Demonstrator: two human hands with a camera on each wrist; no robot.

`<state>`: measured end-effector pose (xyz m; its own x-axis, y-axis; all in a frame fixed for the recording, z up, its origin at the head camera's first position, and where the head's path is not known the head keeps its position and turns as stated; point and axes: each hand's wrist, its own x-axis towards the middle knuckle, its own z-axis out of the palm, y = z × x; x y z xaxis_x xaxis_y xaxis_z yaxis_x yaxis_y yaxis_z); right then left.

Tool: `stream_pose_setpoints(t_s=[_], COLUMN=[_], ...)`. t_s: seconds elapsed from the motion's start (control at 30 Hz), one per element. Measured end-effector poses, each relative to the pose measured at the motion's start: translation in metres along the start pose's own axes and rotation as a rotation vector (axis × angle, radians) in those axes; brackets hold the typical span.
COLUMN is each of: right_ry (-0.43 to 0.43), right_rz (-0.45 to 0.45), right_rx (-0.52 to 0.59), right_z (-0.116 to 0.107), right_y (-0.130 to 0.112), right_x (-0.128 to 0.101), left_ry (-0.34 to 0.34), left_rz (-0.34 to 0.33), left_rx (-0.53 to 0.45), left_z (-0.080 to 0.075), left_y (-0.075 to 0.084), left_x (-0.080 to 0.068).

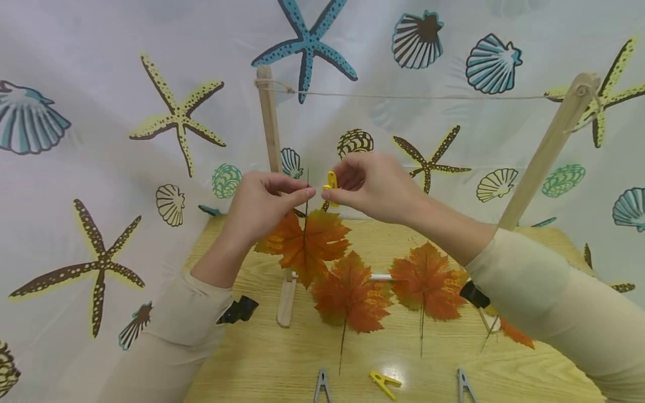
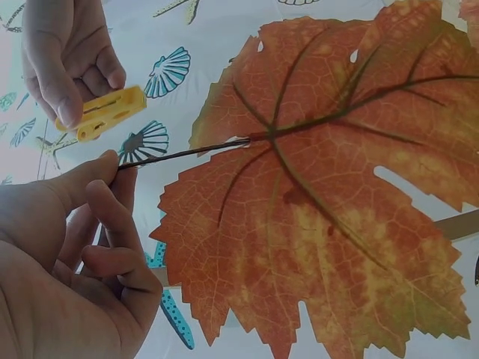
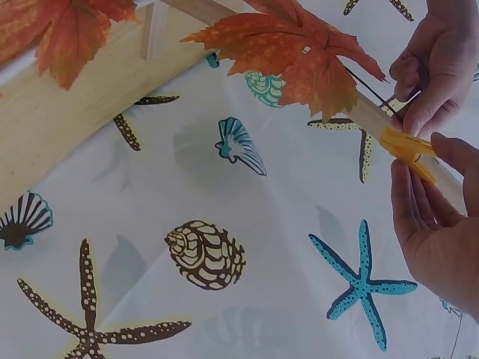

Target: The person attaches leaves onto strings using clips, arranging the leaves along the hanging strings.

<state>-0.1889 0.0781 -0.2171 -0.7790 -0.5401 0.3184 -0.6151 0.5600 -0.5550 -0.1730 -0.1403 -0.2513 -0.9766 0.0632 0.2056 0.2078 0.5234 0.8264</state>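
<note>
My left hand (image 1: 257, 207) pinches the thin dark stem (image 2: 187, 154) of an orange artificial maple leaf (image 1: 317, 240) between thumb and forefinger. Below the fingers the leaf hangs, stem upward, over the table. Just to the right, my right hand (image 1: 383, 184) holds a yellow clothespin (image 2: 112, 114) by its ends between thumb and fingers. In the right wrist view the clothespin is close beside the left fingertips and the stem. Behind both hands a string (image 1: 403, 97) runs between two wooden posts, higher up.
On the wooden table (image 1: 262, 364) lie more maple leaves, one in the middle (image 1: 350, 294) and one further right (image 1: 425, 282). Near the front edge are a yellow clothespin (image 1: 385, 384) and two grey clothespins, one left (image 1: 321, 386) and one right (image 1: 464, 386). A patterned cloth hangs behind.
</note>
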Motion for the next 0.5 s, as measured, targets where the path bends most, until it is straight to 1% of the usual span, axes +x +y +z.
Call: stream_pose_setpoints(t_s=[0.17, 0.27, 0.5], right_ry=[0.046, 0.057, 0.083], right_rz=[0.027, 0.050, 0.061], right_rx=[0.011, 0.028, 0.023], right_z=[-0.012, -0.017, -0.027], right_y=[-0.010, -0.015, -0.020], right_x=[0.011, 0.017, 0.027], left_ry=[0.015, 0.026, 0.043], left_rz=[0.020, 0.029, 0.053], left_rx=[-0.006, 0.002, -0.024], left_z=[-0.006, -0.010, -0.011], left_y=[0.006, 0.010, 0.020], left_x=[0.004, 0.006, 0.014])
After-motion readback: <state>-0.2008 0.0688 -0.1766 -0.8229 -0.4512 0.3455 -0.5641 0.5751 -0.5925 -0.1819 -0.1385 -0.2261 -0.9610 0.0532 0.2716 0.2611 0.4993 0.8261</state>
